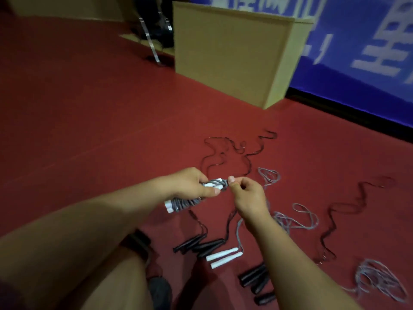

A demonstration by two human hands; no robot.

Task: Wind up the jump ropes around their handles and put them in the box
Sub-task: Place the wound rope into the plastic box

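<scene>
The left hand [190, 183] has its fingers and thumb curled tight around a pair of white handles [176, 203] with grey rope [215, 182] wound around them. The right hand [247, 195] is just beside it. Its thumb and first finger pinch the loose end of the grey rope at the tip of the bundle, and its other fingers are curled in. Both hands are up above the red floor [89, 130].

The cardboard box [230, 57] stands on the floor well away from the hands, near a blue wall banner [368, 41].

On the floor below the hands lie more ropes, not wound up. There are 2 white handles [223, 257] side by side, black handles [196, 243] just beside them, and more black handles [257, 280] closer to the person. Black rope [237, 148] and grey rope loops [299, 218] wiggle over the floor. A grey tangle [380, 280] lies to the right.
</scene>
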